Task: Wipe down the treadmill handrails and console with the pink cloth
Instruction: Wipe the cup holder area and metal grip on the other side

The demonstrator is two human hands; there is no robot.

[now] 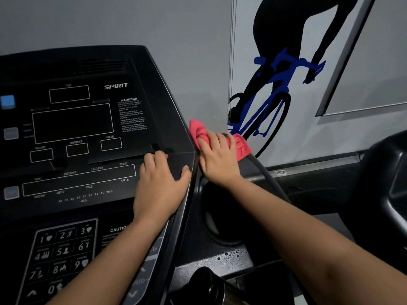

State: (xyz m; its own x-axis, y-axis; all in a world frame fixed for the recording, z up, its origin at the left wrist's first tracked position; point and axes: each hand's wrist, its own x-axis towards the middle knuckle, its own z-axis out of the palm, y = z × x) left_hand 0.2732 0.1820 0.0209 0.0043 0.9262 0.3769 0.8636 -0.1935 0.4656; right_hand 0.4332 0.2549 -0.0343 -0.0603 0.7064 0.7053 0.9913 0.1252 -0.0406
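The black treadmill console (88, 119) fills the left half of the head view, with dark displays and a number keypad below. My left hand (161, 183) rests on the console's right edge, its fingers bent at a ledge and holding nothing. My right hand (217, 157) presses the bunched pink cloth (241, 145) onto the top end of the dark right handrail (267, 175), just beside the console's right corner. Pink cloth sticks out on both sides of the hand. The cloth and hand hide the rail's upper end.
A round cup holder (211, 216) sits in the tray right of the console, below my right forearm. A dark bottle top (211, 285) shows at the bottom. Another black machine (387, 190) stands at the right. A grey wall with a cyclist graphic (273, 89) lies behind.
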